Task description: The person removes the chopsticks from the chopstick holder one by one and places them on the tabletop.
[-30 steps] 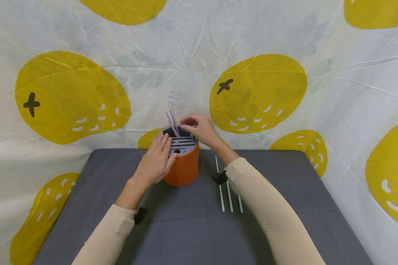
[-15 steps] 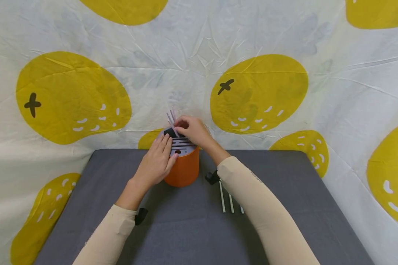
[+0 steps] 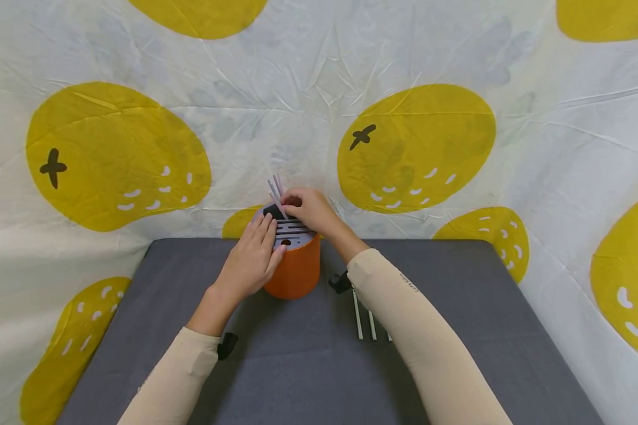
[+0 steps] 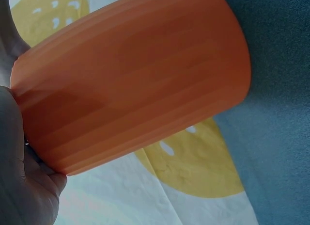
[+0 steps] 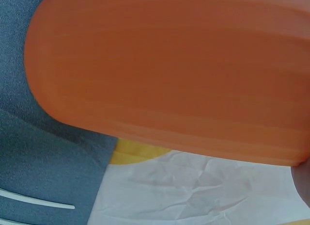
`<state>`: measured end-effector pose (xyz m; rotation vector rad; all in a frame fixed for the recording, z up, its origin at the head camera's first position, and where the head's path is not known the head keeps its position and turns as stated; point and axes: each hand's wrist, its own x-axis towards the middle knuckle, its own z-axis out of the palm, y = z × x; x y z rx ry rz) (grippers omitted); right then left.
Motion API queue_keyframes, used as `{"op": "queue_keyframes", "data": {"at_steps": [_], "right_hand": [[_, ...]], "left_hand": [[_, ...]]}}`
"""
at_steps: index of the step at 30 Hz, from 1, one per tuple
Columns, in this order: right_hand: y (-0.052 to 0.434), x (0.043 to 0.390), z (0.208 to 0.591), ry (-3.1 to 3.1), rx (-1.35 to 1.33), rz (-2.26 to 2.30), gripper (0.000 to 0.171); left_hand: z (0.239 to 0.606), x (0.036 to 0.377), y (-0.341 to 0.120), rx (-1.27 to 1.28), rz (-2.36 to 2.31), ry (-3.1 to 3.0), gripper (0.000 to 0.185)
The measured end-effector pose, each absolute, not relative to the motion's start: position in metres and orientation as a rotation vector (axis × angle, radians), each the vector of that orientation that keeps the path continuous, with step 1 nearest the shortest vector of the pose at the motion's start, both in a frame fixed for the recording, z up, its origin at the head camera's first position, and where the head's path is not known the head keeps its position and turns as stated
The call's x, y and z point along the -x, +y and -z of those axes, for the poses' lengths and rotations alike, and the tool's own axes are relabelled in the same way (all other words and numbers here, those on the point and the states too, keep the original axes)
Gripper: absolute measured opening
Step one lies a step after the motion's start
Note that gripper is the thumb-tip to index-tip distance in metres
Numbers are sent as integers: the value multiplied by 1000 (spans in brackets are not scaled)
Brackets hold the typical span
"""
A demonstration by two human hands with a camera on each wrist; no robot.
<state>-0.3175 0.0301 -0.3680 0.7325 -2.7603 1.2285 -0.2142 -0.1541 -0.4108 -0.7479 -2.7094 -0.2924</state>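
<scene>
An orange cylindrical holder (image 3: 296,268) with a grey slotted lid (image 3: 293,233) stands at the back of the grey table. Pale straws (image 3: 275,188) stick up out of the lid's far opening. My left hand (image 3: 251,260) lies against the holder's left side, straight fingers resting on the lid's rim. My right hand (image 3: 308,209) is over the lid's far edge, fingers curled and pinching the straws near where they enter the lid. Both wrist views are filled by the holder's orange wall (image 4: 131,89) (image 5: 169,70).
Three pale straws (image 3: 369,321) lie side by side on the grey table (image 3: 308,366) to the right of the holder, partly under my right forearm. A white cloth with yellow fruit shapes (image 3: 414,147) hangs behind and around the table.
My right hand has dropped from just above the holder onto the lid's far edge and closed on the standing straws. The left hand stays in place.
</scene>
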Motion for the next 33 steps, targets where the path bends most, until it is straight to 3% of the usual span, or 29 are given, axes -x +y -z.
{"op": "queue_keyframes", "data": {"at_steps": [17,33], "right_hand": [[36,314,368,-2652,-744,-1304,18],[59,316,332,-2184,-743,-1831,17]], "left_hand": [[413,214,-153,748,303,-2692,64],[412,214,-153,743,309,-2679,64]]}}
